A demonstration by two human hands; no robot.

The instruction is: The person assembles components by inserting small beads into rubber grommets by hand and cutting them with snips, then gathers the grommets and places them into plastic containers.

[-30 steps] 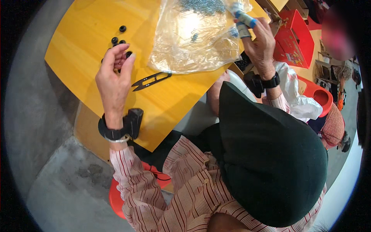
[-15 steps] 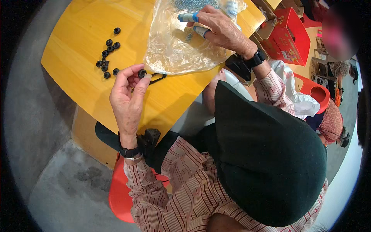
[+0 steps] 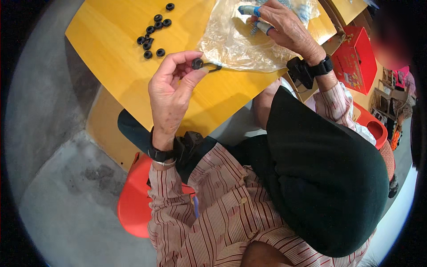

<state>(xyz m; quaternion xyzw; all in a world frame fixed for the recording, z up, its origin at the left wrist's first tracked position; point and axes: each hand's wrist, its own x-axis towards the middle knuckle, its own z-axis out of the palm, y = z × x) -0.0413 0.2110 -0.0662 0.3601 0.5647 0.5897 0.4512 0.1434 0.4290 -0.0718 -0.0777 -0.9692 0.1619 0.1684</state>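
My left hand is closed, its thumb and index finger pinching a small round black wheel-like part above the yellow table. Just right of that part shows a narrow black loop; whether the two are joined I cannot tell. My right hand hovers over a clear plastic bag, with blue-and-white coverings on its thumb and index finger. Those two fingertips are apart, and I see nothing held between them. Tiny bluish pieces lie by the thumb, in or on the bag.
Several similar black round parts lie loose on the table's left side. Beyond the table's right edge stands a red box. A red stool is at my lower left, and a dark green cap brim covers much of the right.
The whole view has shifted, so the table and parts appear farther right and higher. My left hand keeps its pinch on the black part; my right hand remains over the bag, fingertips apart.
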